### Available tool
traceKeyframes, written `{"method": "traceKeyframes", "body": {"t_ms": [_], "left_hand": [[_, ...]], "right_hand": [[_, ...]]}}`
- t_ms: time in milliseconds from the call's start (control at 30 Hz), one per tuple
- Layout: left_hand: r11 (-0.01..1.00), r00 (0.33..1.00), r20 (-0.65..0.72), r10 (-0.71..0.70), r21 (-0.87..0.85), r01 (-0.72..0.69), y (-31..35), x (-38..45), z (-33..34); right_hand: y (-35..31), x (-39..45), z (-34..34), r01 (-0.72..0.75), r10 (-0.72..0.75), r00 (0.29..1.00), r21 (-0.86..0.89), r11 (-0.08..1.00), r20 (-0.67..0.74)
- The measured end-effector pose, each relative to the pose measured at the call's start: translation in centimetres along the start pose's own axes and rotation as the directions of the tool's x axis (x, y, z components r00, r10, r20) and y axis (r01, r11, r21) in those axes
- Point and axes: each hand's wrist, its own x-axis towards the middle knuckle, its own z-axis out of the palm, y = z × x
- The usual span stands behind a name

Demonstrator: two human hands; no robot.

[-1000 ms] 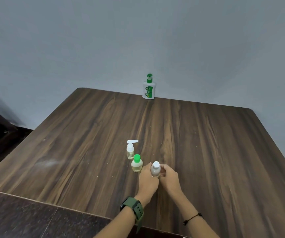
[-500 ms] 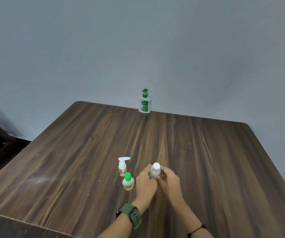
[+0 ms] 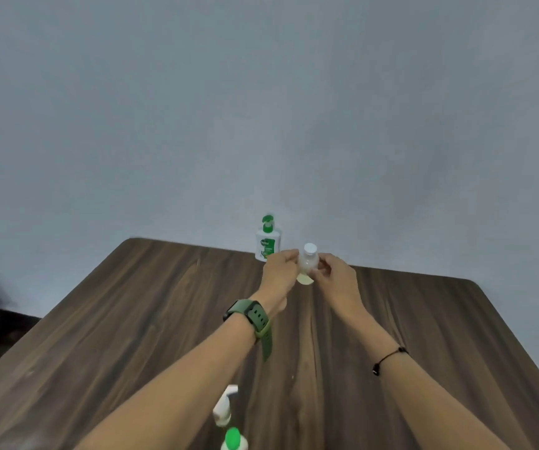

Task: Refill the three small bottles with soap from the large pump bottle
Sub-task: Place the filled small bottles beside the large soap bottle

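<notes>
White-cap bottle (image 3: 308,262) now lifted off table (image 3: 132,319), both arms out; left hand (image 3: 279,267) & right hand (image 3: 333,274) pinch its sides, cap on, pale liquid low; pump bottle (image 3: 267,241) just behind.

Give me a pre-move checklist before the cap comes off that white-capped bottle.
1. Both hands hold the white-capped bottle: left hand, right hand. Ok.
2. Cap on: ok.
3. Bottle upright: ok.
4. Large pump bottle upright at the far edge of the table: ok.
5. The green-capped bottle and small pump bottle stand apart from the arms: cannot tell.
6. Soap level in held bottle: cannot tell.
</notes>
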Motion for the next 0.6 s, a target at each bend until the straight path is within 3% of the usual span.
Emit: {"method": "traceKeyframes", "body": {"t_ms": [233, 600], "left_hand": [[1.000, 0.996, 0.093, -0.011, -0.028, 0.014, 0.4, 10.6, -1.1], [0.994, 0.983, 0.147, -0.109, 0.016, 0.108, -7.4, 23.8, -0.4]], "right_hand": [[1.4, 8.6, 3.5, -0.034, 0.033, 0.999, -0.048, 0.998, -0.021], [10.0, 17.3, 10.4, -0.176, 0.179, 0.983, -0.102, 0.979, 0.026]]}}
